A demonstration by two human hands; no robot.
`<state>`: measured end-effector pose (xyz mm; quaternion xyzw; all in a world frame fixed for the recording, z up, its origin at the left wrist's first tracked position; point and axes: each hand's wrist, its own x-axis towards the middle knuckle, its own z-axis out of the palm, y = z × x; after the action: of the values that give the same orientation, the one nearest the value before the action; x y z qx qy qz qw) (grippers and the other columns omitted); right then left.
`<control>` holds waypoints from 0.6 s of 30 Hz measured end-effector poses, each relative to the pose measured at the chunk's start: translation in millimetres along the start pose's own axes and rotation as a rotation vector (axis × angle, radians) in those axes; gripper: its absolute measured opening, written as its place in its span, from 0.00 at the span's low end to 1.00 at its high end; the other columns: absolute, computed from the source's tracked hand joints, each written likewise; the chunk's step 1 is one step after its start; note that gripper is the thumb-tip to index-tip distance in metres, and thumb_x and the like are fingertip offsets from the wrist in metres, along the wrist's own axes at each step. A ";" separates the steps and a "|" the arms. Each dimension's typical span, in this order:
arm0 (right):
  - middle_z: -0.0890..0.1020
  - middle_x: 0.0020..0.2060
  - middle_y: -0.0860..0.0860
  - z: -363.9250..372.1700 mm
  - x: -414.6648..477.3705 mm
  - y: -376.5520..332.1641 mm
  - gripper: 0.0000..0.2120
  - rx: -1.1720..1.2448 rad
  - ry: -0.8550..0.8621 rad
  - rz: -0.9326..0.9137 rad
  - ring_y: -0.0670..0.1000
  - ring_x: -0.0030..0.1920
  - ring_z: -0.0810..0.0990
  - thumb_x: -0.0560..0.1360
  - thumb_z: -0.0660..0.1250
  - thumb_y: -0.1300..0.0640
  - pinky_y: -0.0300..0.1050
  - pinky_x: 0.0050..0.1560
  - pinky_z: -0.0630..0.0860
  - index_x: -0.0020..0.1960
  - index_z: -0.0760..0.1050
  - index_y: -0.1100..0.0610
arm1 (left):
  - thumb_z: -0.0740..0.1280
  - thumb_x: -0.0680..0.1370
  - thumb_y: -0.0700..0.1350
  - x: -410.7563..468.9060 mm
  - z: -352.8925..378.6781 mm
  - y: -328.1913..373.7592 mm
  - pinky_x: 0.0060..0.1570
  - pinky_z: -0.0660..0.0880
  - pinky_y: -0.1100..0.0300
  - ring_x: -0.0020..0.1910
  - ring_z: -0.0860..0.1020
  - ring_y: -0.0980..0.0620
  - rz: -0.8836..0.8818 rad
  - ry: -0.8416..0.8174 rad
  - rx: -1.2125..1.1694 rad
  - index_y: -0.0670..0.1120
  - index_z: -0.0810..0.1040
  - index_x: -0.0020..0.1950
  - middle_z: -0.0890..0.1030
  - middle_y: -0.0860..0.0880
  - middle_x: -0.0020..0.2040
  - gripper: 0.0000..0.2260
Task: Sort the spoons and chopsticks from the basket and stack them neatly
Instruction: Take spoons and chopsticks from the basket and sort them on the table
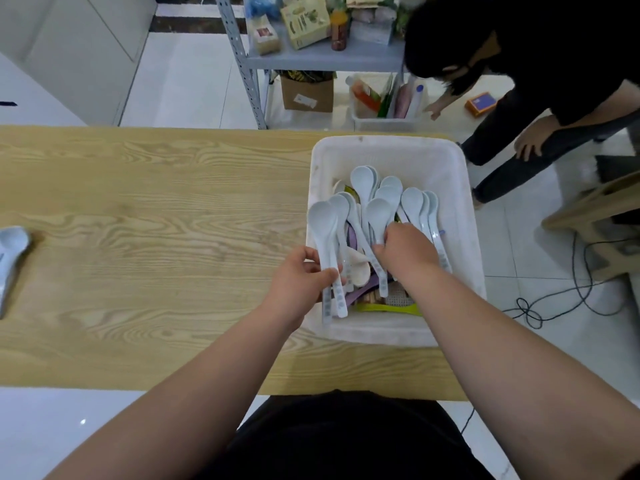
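**Obscured or unclear.** The lower layer of the basket (388, 143) is covered by the spoon pile (363, 181). Purple pieces (360, 292), a yellow-green piece (388, 308) and brown wooden-looking pieces (372, 299) show only at its near end. Whether the brown pieces are chopsticks cannot be told. At the table's (156, 202) far left, a separate spoon stack (12, 244) is cut off by the frame edge, so its count is unknown. The right hand's fingertips are buried among the handles.

**Hands.** Both forearms are extended forward over the table. The left hand (304, 275) is at the basket's near left rim. Its thumb and curled fingers pinch the handles of the held spoons (322, 216), at least 2, with bowls pointing away and handle ends sticking out below the hand. The right hand (405, 251) is inside the basket, knuckles up. Its fingers are bent down and closed round the handle of the centre spoon (379, 213).

**Location of task items.** The basket sits on the right part of the table. Most spoons lie in it with bowls toward the far side.

**Markings.** The spoon handles carry grey-blue printing (341, 299), too blurred to read. A cardboard box (306, 95) under the shelf (322, 57) bears a white label, also illegible.

**Surroundings.** A second person (554, 64) in dark clothing crouches beyond the basket. Cables (568, 296) lie on the floor to the right.
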<state>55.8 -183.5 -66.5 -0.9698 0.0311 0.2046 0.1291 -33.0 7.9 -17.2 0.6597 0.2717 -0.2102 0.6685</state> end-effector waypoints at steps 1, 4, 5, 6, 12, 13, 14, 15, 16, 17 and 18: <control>0.76 0.43 0.54 1.3 0.5 -3.5 0.09 -0.005 -0.023 0.023 0.55 0.38 0.76 0.77 0.66 0.52 0.42 0.29 0.62 0.42 0.72 0.56 | 0.70 0.77 0.35 -0.9 -2.0 -0.7 0.53 0.81 0.43 0.47 0.86 0.48 0.002 -0.010 0.012 0.43 0.72 0.53 0.87 0.48 0.47 0.10; 0.76 0.39 0.54 2.1 -2.4 -5.0 0.08 0.064 -0.060 0.082 0.55 0.37 0.75 0.77 0.65 0.57 0.42 0.29 0.63 0.40 0.72 0.57 | 0.70 0.77 0.34 -4.6 -4.7 -2.4 0.53 0.81 0.42 0.46 0.86 0.48 -0.005 -0.023 -0.008 0.42 0.72 0.53 0.87 0.47 0.47 0.10; 0.76 0.38 0.54 -1.3 -6.5 -3.6 0.07 0.123 -0.041 0.094 0.55 0.38 0.76 0.77 0.65 0.57 0.42 0.30 0.64 0.41 0.72 0.58 | 0.70 0.77 0.34 -6.6 -5.0 -2.8 0.53 0.81 0.42 0.46 0.86 0.48 -0.007 -0.026 -0.019 0.42 0.72 0.54 0.87 0.47 0.47 0.10; 0.76 0.37 0.53 -6.1 -11.7 -1.1 0.07 0.198 -0.011 0.105 0.55 0.38 0.76 0.76 0.66 0.56 0.43 0.32 0.66 0.43 0.73 0.58 | 0.70 0.77 0.34 -8.3 -5.1 -3.9 0.53 0.81 0.42 0.46 0.86 0.48 -0.007 -0.028 -0.025 0.41 0.73 0.54 0.87 0.47 0.47 0.10; 0.81 0.42 0.49 -42.1 -67.2 3.0 0.15 0.709 0.036 0.044 0.49 0.40 0.80 0.72 0.77 0.49 0.45 0.39 0.75 0.48 0.74 0.55 | 0.71 0.77 0.34 -26.2 3.2 -6.3 0.50 0.82 0.48 0.48 0.86 0.49 0.026 -0.029 -0.028 0.45 0.77 0.60 0.87 0.47 0.47 0.14; 0.82 0.42 0.51 -44.0 -78.2 0.1 0.15 0.873 -0.041 0.040 0.50 0.40 0.82 0.71 0.78 0.50 0.44 0.38 0.76 0.48 0.75 0.56 | 0.70 0.77 0.34 -32.3 6.7 -6.1 0.48 0.82 0.51 0.48 0.86 0.49 0.034 -0.027 -0.041 0.45 0.78 0.60 0.87 0.47 0.48 0.14; 0.84 0.43 0.54 -43.3 -88.2 -2.6 0.15 1.024 -0.138 0.037 0.52 0.40 0.83 0.71 0.78 0.52 0.45 0.37 0.78 0.48 0.75 0.57 | 0.70 0.77 0.34 -39.2 11.1 -6.3 0.47 0.82 0.52 0.48 0.86 0.49 0.041 -0.025 -0.050 0.46 0.79 0.60 0.87 0.47 0.48 0.13; 0.85 0.43 0.56 -40.6 -97.7 -4.7 0.14 1.135 -0.233 0.026 0.56 0.41 0.84 0.71 0.79 0.53 0.48 0.39 0.80 0.47 0.75 0.57 | 0.69 0.77 0.33 -47.6 15.9 -6.6 0.47 0.82 0.52 0.48 0.86 0.49 0.051 -0.021 -0.058 0.47 0.80 0.59 0.87 0.47 0.48 0.13; 0.85 0.44 0.59 -35.1 -105.9 -6.0 0.14 1.194 -0.307 0.018 0.61 0.43 0.85 0.70 0.79 0.54 0.54 0.45 0.83 0.45 0.75 0.56 | 0.69 0.77 0.33 -56.0 20.7 -8.3 0.47 0.82 0.51 0.48 0.86 0.48 0.059 -0.013 -0.069 0.47 0.80 0.59 0.87 0.46 0.49 0.13; 0.85 0.44 0.59 -28.4 -113.3 -6.5 0.14 1.219 -0.355 0.006 0.64 0.46 0.85 0.69 0.80 0.53 0.61 0.51 0.83 0.44 0.75 0.56 | 0.69 0.77 0.32 -65.0 25.1 -10.9 0.48 0.83 0.50 0.49 0.86 0.47 0.065 -0.004 -0.086 0.46 0.80 0.59 0.87 0.44 0.49 0.14; 0.85 0.43 0.59 -22.5 -121.3 -7.1 0.14 1.239 -0.385 -0.002 0.64 0.47 0.85 0.69 0.80 0.53 0.65 0.54 0.81 0.44 0.75 0.56 | 0.68 0.78 0.32 -74.2 28.7 -15.4 0.48 0.83 0.49 0.49 0.85 0.45 0.069 0.011 -0.103 0.46 0.79 0.60 0.86 0.43 0.50 0.14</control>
<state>-45.6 -181.6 4.1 -0.6616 0.1188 0.3189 0.6681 -97.1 -27.1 18.0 0.6347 0.2628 -0.1690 0.7068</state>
